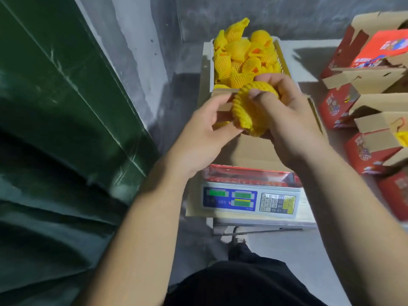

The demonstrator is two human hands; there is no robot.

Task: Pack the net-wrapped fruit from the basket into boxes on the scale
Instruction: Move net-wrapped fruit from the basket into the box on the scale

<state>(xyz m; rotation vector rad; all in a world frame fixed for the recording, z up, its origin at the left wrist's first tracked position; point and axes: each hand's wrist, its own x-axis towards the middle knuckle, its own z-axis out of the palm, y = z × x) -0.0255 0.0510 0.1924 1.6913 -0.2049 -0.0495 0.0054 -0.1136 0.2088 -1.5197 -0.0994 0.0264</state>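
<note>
Fruit [254, 109] in yellow net, gripped between 2 hands, left hand [209, 133], right hand [293, 120] | open box [254, 151] directly beneath | basket [278, 54] beyond.

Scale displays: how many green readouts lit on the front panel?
3 on the scale: one upper left, one upper middle, one below the middle one. Digits are too blurred to read. None looks hidden.
</note>
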